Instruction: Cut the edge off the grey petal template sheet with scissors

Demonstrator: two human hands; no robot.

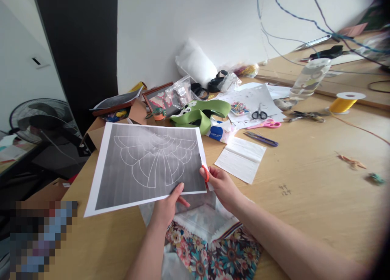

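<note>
The left hand (pixel 166 209) pinches the bottom edge of a grey printed paper sheet with a white fan outline (pixel 149 166), held above the wooden table (pixel 304 190). The right hand (pixel 222 186), at the sheet's right corner, grips small orange-handled scissors (pixel 206 173). Floral fabric (pixel 213 247) lies below the sheet.

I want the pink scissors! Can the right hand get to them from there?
Probably yes. The right hand pinches the printed sheet and something orange, so it must let go first. Only a flat white paper lies before the pink scissors.
</note>
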